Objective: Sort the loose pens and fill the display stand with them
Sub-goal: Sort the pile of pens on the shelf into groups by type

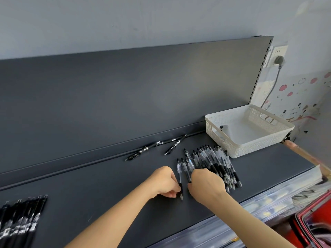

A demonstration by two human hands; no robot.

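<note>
left hand (163,181): pinches one clear pen (179,174) at its black grip section, just above the tip; fingers curled tight, knuckles up.
clear pen: points its tip toward the near edge and its clicker toward the back; sits low over the shelf (107,194), though whether lifted or touching cannot be told.
right hand (206,185): sits just right of the left hand, palm down, fingers curled over the left edge of the pile of clear pens (215,161); hides the lower ends of several pens, so whether it closes on one cannot be told.
pile of clear pens: fans out across the right part of the shelf, clickers to the back, black grips and tips to the front; reaches almost to the white basket (250,147).
white basket: stands at the right end of the shelf against the back panel (125,90); holds a small dark object (221,127) near its left wall.
stray black pens (143,150): lie slanted along the groove at the back of the shelf, well apart from the pile.
row of black pens (23,217): lies side by side at the far left, cut off by the picture's edge.
shelf: dark grey, flat, backed by a panel of the same colour.
wall socket (277,56): sits on the wall right of the panel, with a grey plug and cable in it.
clear packets (259,203): show below the shelf's front edge.
wooden handle (302,154): slants past the shelf's right end.
red basket (295,235): fills the lower right corner.
</note>
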